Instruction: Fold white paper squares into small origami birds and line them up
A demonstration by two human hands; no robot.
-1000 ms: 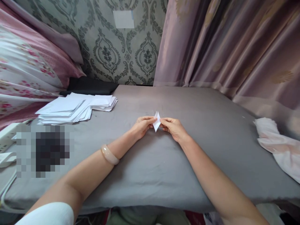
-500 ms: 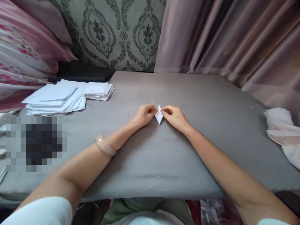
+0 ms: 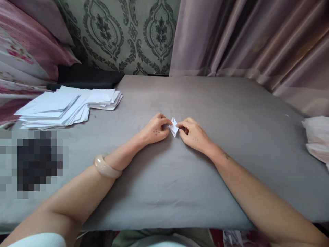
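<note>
A small piece of folded white paper lies between my hands at the middle of the grey cloth-covered surface. It has a diamond-like shape, with two narrow points at the far end. My left hand pinches its left corner between thumb and index finger. On the opposite side, my right hand has its fingertips closed at the right edge of the paper. The fingertips cover both side corners. A pale bangle sits on my left forearm.
Stacks of white paper sheets and smaller white slips lie at the left back. Behind them is a black flat object. A whitish bundle rests at the right edge. Curtains hang behind; a blurred patch hides something at left.
The side edges of the folded paper have shifted and look more opened out. My fingers have changed their hold, with the thumbs lower. The view has moved slightly.
</note>
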